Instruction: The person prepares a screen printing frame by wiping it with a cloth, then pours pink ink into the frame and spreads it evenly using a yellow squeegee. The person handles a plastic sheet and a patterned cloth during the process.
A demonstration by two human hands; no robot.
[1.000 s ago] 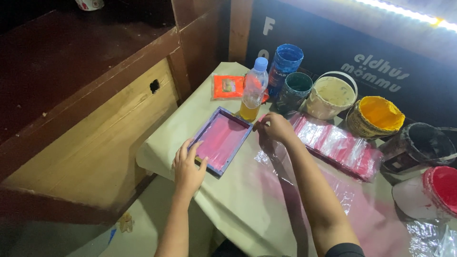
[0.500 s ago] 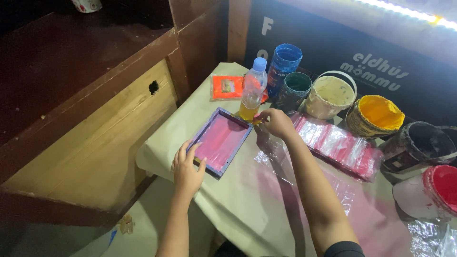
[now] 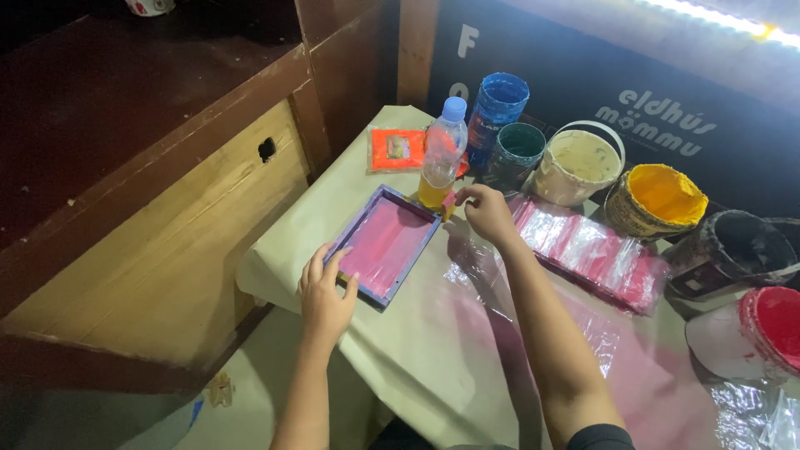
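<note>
— Why is the left hand (image 3: pixel 323 293) flat on the frame (image 3: pixel 385 243)?
— Steadies it on the table (image 3: pixel 433 367), I'd guess. Right hand (image 3: pixel 486 213) pinches something small at the far corner, beside the bottle (image 3: pixel 440 155).

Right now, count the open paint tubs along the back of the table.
6: blue tub, dark green tub, cream tub, yellow tub, black tub, red tub at the right edge. More may sit out of frame.
</note>
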